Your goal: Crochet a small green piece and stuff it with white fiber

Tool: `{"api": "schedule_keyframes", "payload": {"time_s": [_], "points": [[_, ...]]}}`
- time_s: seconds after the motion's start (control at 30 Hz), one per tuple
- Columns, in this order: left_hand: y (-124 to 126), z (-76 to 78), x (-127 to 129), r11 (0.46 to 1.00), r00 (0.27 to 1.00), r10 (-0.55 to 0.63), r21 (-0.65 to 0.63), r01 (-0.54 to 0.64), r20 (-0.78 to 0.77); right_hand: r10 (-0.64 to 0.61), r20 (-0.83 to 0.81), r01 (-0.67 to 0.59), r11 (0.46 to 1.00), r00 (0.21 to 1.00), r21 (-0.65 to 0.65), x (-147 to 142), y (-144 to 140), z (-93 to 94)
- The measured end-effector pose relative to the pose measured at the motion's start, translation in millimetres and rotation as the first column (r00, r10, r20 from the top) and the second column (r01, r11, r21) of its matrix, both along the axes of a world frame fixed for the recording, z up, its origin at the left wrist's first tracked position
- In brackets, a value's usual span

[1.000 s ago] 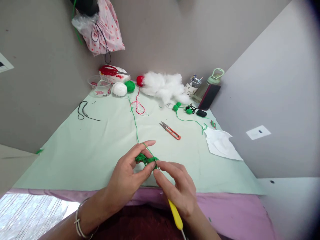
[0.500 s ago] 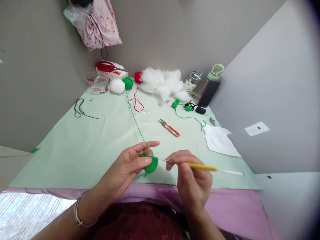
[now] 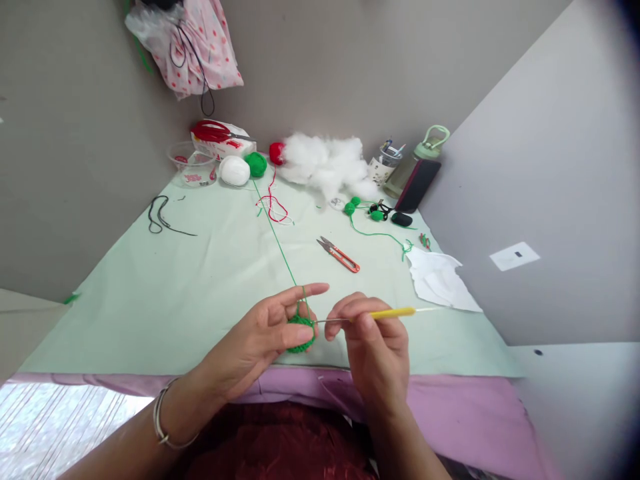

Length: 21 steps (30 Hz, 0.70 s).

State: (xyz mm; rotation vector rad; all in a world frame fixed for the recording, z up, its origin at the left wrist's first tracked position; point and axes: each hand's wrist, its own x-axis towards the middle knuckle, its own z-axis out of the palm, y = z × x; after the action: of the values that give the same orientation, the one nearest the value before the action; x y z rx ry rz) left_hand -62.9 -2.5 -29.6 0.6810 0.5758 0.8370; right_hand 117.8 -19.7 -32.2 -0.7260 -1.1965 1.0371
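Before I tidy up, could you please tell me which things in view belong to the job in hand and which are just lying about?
In use:
green crocheted piece in left hand
yellow-handled hook in right hand
green yarn ball

Seemingly lying about:
black cord
white paper
bottle

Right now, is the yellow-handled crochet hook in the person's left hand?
No, the right hand holds the crochet hook, while the left hand pinches the green crocheted piece.

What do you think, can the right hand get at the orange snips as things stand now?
Probably yes: the orange snips lie uncovered on the pale cloth beyond the right hand, with nothing seen between. But its fingers hold the yellow hook, which may need setting down first.
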Motion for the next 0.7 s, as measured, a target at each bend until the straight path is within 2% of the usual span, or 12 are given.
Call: {"api": "schedule_keyframes", "payload": {"time_s": [0.1, 0.2, 0.33, 0.4, 0.57, 0.7], "points": [[2.3, -1.3, -1.1, 0.999, 0.996, -0.042, -0.026, 0.044, 0.075, 0.062, -0.108, -0.073, 0.992, 0.992, -0.101, 3.3, 6.2, 3.5], [0.7, -4.2, 2.2, 1.000, 0.998, 0.011, -0.016, -0.010, 0.055, 0.104, -0.145, -0.122, 0.985, 0.984, -0.123, 1.8, 5.9, 0.5], [-5.0, -9.0, 7.4, 0.994, 0.996, 0.089, 0.062, -0.088, -0.008, 0.014, 0.086, -0.015, 1.000, 0.996, 0.012, -5.1, -1.6, -9.4], [-6.4, -10.5, 6.4, 0.990, 0.993, 0.105, 0.096, -0.101, -0.046, -0.031, 0.143, 0.026, 0.999, 0.989, 0.038, -6.6, -4.1, -11.7], [-4.1, -9.0, -3.8, 0.989, 0.987, 0.101, 0.116, -0.087, -0.123, 0.010, -0.038, -0.012, 0.997, 0.999, -0.073, -5.2, -0.6, -6.8], [-2.6, -6.2, -6.8, 0.978, 0.988, 0.090, 0.198, -0.063, -0.128, 0.039, -0.121, -0.054, 0.991, 0.992, -0.126, -4.9, 1.9, -1.8]]}}
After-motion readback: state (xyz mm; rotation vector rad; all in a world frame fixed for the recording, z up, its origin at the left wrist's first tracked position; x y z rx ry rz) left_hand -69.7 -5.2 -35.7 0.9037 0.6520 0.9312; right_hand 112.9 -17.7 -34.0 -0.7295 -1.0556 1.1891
